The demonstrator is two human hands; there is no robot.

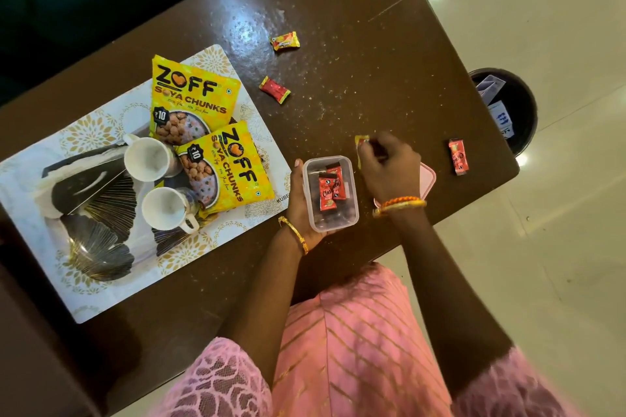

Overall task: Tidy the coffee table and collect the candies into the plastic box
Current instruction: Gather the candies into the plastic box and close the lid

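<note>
Brown tabletop (355, 27), speckled, pale tiled floor to its right. Clear box (330, 193) sits near the front edge, lid off, long axis running front to back; inside are two red sachets (330, 191) and some dark wrapped pieces I can't identify. Left hand (299, 203) cups the box's left wall and bottom corner, fingers wrapped under it. Right hand (388, 167) is just right of the box, fingers closed, pinching a yellow candy (361, 142) at its upper-left, candy mostly hidden. Pink lid (427, 181) pokes out from under the right hand. Loose candies: yellow one (285, 41) and red one (275, 90) well beyond the box, both lying diagonally; red sachet (458, 156) right of the right hand, long axis front to back. Tray (40, 176) at left holds two white cups (149, 159) and two snack packets (193, 101). Black bin (521, 118) on the floor holds paper.
</note>
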